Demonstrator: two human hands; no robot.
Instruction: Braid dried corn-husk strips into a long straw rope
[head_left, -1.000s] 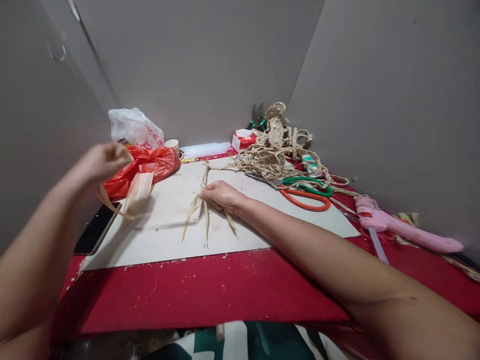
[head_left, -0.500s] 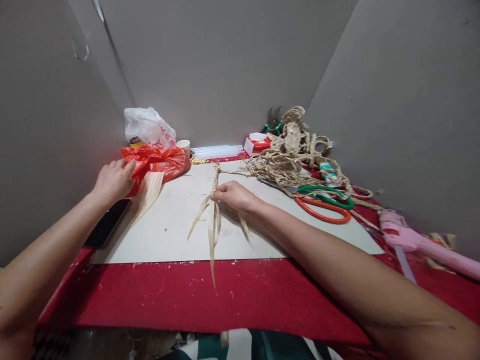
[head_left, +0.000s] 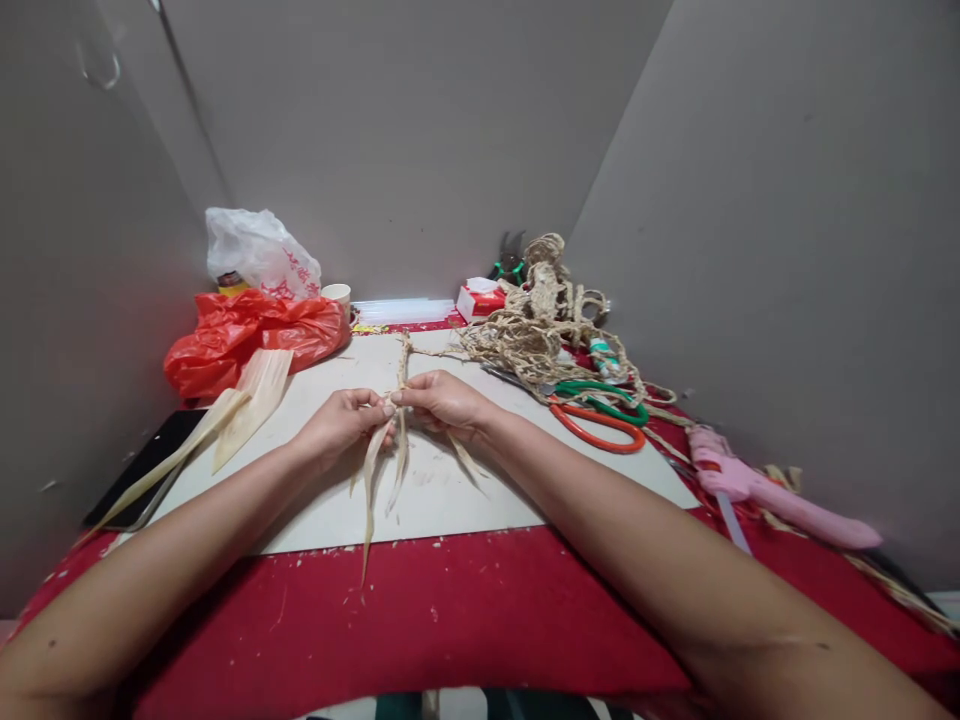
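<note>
My left hand [head_left: 341, 424] and my right hand [head_left: 442, 402] meet at the middle of a white board [head_left: 495, 480]. Both pinch the loose pale husk strips [head_left: 373, 478] at the near end of a thin braided cord [head_left: 406, 358]. The cord runs away from me toward a tangled heap of braided rope [head_left: 536, 330]. Strip ends hang down over the board's front edge onto the red cloth [head_left: 420, 620].
Left: wide dry husk leaves [head_left: 251, 400], a red plastic bag [head_left: 244, 335], a white bag [head_left: 259, 255], a paper cup [head_left: 337, 293], a black phone [head_left: 146, 465]. Right: orange and green scissors [head_left: 600, 415], a pink glue gun [head_left: 765, 485]. Grey panels enclose the table.
My left hand left the red bag and husk leaves at the left and came to the centre, where it now pinches the strips beside my right hand. The view shifted slightly.
</note>
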